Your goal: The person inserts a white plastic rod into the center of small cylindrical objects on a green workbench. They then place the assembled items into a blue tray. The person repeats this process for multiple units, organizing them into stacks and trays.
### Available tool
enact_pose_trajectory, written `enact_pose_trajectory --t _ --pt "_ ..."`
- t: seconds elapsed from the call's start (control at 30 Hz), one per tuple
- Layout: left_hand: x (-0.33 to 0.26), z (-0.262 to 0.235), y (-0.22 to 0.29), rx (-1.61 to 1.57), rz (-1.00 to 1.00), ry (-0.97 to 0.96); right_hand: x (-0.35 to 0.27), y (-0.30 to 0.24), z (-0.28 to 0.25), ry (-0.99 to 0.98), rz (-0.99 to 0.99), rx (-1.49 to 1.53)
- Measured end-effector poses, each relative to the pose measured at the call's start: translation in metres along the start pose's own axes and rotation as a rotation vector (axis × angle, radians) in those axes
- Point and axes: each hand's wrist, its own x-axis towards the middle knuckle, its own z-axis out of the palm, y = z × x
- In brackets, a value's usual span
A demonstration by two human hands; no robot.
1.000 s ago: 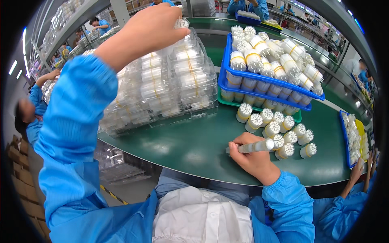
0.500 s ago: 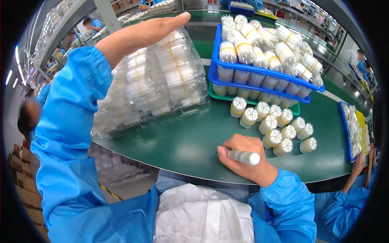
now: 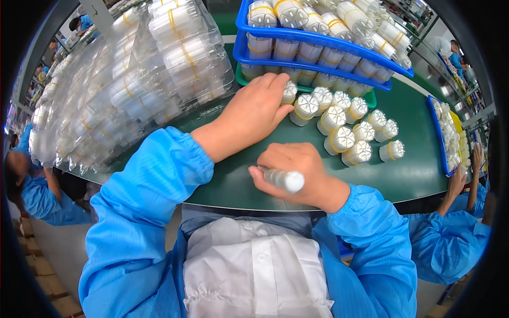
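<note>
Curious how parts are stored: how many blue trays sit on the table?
3. Upper blue tray and lower blue tray stacked at the back; third blue tray at the right edge. Others may be hidden.

Bright blue smock, elastic-gathered cuffs, white buttoned front panel, bare hands (image 3: 254, 114)

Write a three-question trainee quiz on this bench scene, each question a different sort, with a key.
1. True or false: the right hand holds a white tube in its grip.
2. The left hand rests on: A) the clear packs, B) the banded white bundles on the green table, C) the blue tray.
3. Fill in: each bundle is wrapped by a ____ band.

Key: 1 true; 2 B; 3 yellow.
</note>
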Motion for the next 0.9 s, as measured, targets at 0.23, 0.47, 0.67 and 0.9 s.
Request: enact_pose_trajectory --t 0.23,0.47,0.67,0.9 --pt "-0.027 -0.045 0.001 -0.242 -0.225 -0.125 0.006 0.003 -0.016 0.098 0.217 0.106" --pt "-0.072 -0.059 0.016 -0.473 -0.223 -0.187 0.015 0.003 -0.018 0.31 0.456 0.277" --pt "-0.078 -0.054 0.021 -0.41 -0.211 -0.143 0.015 0.005 -0.015 0.262 0.419 0.219" --pt "-0.08 -0.046 0.019 -0.36 -0.174 -0.091 0.013 0.006 -0.008 0.2 0.482 0.229"
